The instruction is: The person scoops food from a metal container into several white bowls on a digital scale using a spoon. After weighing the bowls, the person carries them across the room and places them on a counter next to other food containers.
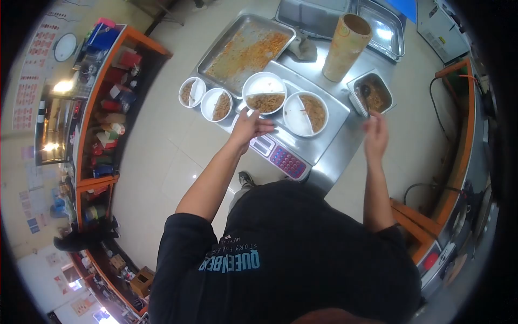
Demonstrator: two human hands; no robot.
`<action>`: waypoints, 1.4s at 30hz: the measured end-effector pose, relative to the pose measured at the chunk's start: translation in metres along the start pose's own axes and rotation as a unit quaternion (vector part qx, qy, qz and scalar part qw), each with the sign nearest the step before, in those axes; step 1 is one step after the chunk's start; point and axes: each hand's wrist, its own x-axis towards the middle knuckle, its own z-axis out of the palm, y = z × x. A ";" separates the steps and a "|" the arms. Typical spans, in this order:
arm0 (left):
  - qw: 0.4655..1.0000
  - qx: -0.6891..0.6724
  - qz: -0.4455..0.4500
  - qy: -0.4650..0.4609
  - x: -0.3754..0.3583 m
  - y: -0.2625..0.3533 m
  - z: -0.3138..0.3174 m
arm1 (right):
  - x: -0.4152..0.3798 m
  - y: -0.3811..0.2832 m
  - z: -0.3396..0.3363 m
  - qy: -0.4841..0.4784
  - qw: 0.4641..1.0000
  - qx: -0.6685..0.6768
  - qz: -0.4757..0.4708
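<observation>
My left hand is open, its fingers stretched out at the near rim of a round white divided bowl. That bowl has brown shredded food in one section and a bare white section. Right beside it, on the scale, sits another divided bowl with similar food. Two smaller divided bowls stand to the left, each part filled. My right hand, a little blurred, is closed at the handle end of a dark ladle. The ladle rests in a square metal pan of brown food.
A large metal tray with orange-brown food remains lies at the back left. A tall tan cylinder stands behind the pan. The scale's keypad faces me at the table's front edge. Orange-framed shelves line the left side.
</observation>
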 end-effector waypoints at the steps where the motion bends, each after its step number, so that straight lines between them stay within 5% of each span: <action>1: 1.000 -0.012 0.005 -0.001 0.006 -0.001 0.001 | -0.002 -0.011 0.016 -0.081 0.997 0.001 -0.009; 5: 0.999 -0.034 0.012 0.001 0.022 -0.005 0.003 | 0.004 -0.056 0.060 -0.294 0.953 -0.021 0.065; 8: 0.999 -0.036 0.012 0.006 0.031 -0.004 0.002 | 0.010 -0.063 0.071 -0.348 0.932 -0.037 0.099; 17: 0.995 -0.020 0.074 0.063 0.022 -0.013 -0.022 | 0.009 -0.065 0.079 -0.357 0.930 -0.047 0.070; 27: 0.986 -0.025 0.117 0.113 -0.083 -0.038 -0.102 | -0.004 -0.084 0.088 -0.330 0.941 -0.035 0.066; 29: 0.986 -0.036 0.106 0.124 -0.130 -0.041 -0.132 | -0.013 -0.102 0.110 -0.391 0.914 0.091 0.065; 33: 0.957 -0.072 0.149 0.238 -0.222 -0.066 -0.195 | -0.052 -0.161 0.172 -0.459 0.886 -0.060 -0.016; 42: 0.889 -0.194 0.128 0.394 -0.397 -0.170 -0.386 | -0.264 -0.284 0.400 -0.617 0.784 -0.008 -0.069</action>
